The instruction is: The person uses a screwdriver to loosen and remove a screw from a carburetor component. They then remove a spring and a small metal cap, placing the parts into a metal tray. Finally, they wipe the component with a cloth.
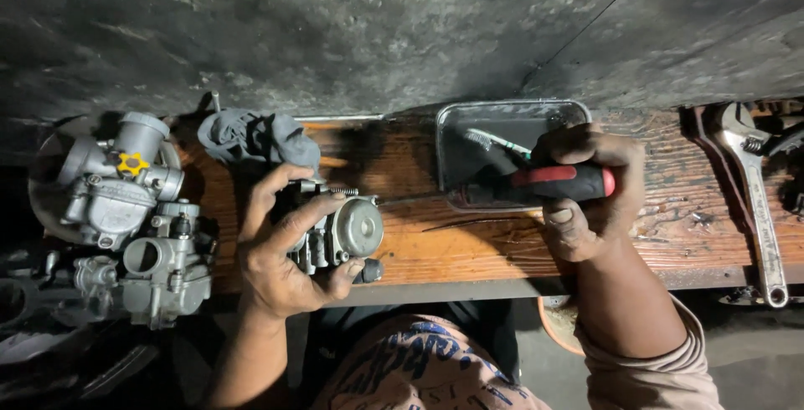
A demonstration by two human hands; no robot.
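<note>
Left hand (280, 247): its grip is closed around a small metal carburetor (339, 234), fingers curled over the top and the thumb pressed against the lower right side near the round cover.
Carburetor: held over the front edge of the wooden worktop (419, 242), just left of the metal tray (502, 146), round cover facing up and right.
Right hand (586, 192): its grip is wrapped tight around the red-and-black handle of a screwdriver (544, 184), over the tray's right front corner.
Screwdriver: lies nearly level; its thin shaft runs left from the tray to the carburetor, tip at the body's right side beside a small spring.
Metal tray: shallow, rectangular, at the back of the worktop against the dark wall; a toothbrush (498, 140) lies inside.
Grey rag (255, 138): bunched up, well left of the tray, just behind the carburetor.
Spare carburetors (138, 217): two more carburetors, far left of the tray, one with a yellow star-shaped knob.
Adjustable wrench (758, 209): far right of the tray, lying front to back on the worktop.
</note>
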